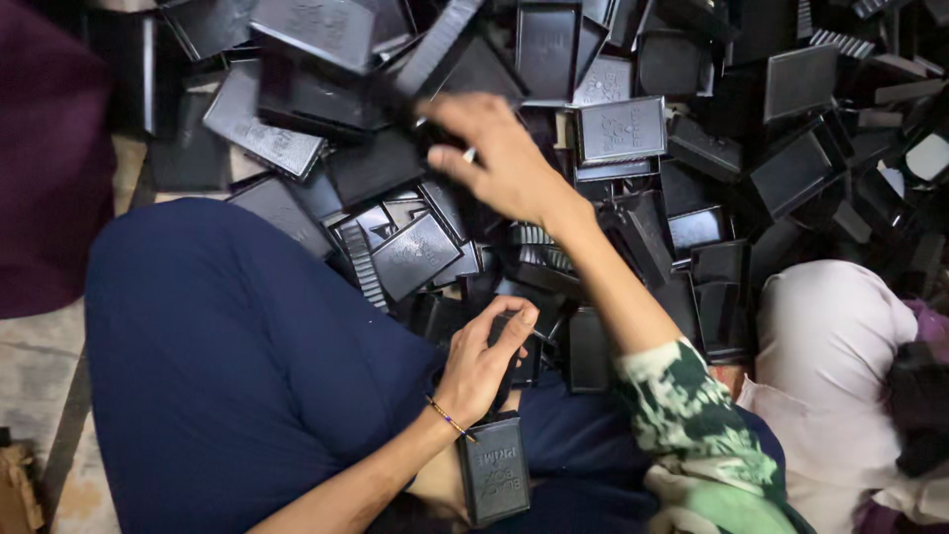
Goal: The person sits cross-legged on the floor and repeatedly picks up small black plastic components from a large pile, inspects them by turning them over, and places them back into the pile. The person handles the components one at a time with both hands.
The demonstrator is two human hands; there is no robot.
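Floor heaped with countless black cases [623,129]; left hand [481,368] clamps one, right hand [499,158] spread.

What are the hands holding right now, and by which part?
Left hand grips a small black plastic piece by its edge; right hand reaches into the black case pile, hold unclear.

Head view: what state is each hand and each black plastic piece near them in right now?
Left hand: closed around a small black piece over the lap.
Right hand: stretched onto the heap, fingers open, touching black pieces.
Black case: lying flat on the lap, apart from the heap.
Heap of black cases: loose, jumbled, overlapping.
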